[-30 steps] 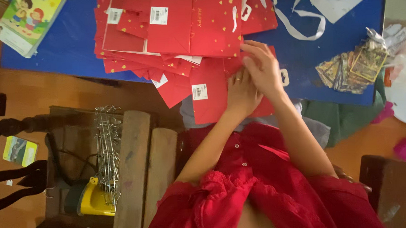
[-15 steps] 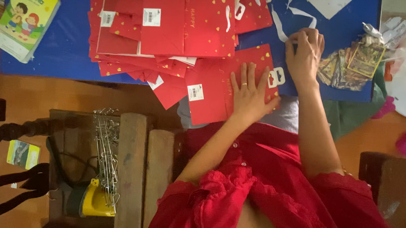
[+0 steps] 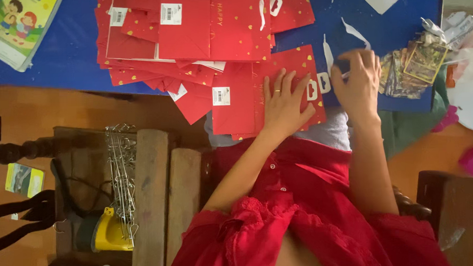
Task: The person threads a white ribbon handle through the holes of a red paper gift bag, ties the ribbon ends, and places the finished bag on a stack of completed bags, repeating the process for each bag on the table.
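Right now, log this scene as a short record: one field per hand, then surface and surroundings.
left hand: left hand lies flat, fingers spread, on a red gift bag with gold hearts
right hand: right hand is over the blue mat, fingers curled at a small dark thing; what it is cannot be told
surface: blue mat on a wooden floor
stack: pile of flat red bags with white barcode labels
right of mat: stack of patterned cards
top left: picture book

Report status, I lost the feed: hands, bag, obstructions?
Left hand flat on red paper bag. Right hand at white ribbon handle, grip unclear. Bag stack alongside.
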`<action>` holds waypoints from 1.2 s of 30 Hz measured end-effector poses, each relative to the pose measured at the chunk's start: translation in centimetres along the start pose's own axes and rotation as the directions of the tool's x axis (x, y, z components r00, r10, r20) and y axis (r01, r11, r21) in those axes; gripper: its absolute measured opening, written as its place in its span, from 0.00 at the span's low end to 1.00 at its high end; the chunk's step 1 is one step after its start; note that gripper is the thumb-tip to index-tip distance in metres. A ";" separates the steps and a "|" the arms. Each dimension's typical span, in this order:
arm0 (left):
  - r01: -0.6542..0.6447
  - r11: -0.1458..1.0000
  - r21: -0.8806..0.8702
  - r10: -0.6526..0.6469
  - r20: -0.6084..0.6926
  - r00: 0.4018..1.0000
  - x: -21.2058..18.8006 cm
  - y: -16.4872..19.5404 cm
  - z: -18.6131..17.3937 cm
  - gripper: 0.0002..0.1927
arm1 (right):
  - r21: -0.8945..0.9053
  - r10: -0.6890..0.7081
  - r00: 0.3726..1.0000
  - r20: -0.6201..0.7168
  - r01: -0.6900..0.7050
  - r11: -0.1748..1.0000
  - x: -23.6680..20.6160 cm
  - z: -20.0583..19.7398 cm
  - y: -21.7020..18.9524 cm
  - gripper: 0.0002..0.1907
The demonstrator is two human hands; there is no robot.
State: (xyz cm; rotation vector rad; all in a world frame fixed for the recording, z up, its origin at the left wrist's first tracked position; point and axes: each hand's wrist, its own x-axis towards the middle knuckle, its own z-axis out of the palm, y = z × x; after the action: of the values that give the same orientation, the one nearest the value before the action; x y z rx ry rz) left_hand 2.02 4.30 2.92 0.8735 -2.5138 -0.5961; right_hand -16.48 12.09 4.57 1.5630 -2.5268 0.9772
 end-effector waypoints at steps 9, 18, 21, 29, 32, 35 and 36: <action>-0.036 0.999 0.025 0.037 -0.061 0.997 -0.3 -0.2 0.5 0.39 | -0.081 -0.041 0.996 -0.084 0.035 0.996 6.2 5.9 0.1 0.10; 0.004 0.988 -0.155 -0.013 -0.052 0.999 -0.4 -0.4 -0.2 0.33 | 0.422 0.131 0.981 -0.144 -0.059 0.905 2.0 4.5 -0.7 0.04; 0.080 0.990 -0.116 -0.082 -0.015 0.997 -0.1 -0.3 -1.2 0.24 | 0.394 0.077 0.956 -0.284 0.043 0.918 -0.1 4.0 -1.8 0.04; 0.211 0.875 -0.435 -0.229 0.012 0.973 0.0 -3.0 -2.6 0.09 | 0.425 0.022 0.980 -0.198 0.066 0.903 -1.4 3.8 -3.9 0.04; 0.195 0.876 -0.440 -0.226 -0.020 0.974 0.8 -3.0 -1.6 0.10 | 0.443 0.007 0.994 -0.108 0.042 0.896 -1.7 4.1 -4.8 0.05; 0.285 0.830 -0.479 -0.277 0.088 0.957 1.5 -3.2 -1.0 0.12 | 0.489 0.087 0.994 0.067 -0.109 0.866 -1.9 3.7 -4.8 0.06; 0.331 0.806 -0.490 -0.302 0.142 0.943 1.7 -3.5 -1.0 0.13 | 0.490 0.109 0.986 0.126 -0.157 0.858 -1.8 3.4 -4.5 0.06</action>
State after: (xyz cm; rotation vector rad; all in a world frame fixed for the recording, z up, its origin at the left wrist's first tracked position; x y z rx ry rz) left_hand 2.97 0.47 2.37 1.0747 -2.0897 -1.3399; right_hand -10.93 10.40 3.53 1.5756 -2.6105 1.7330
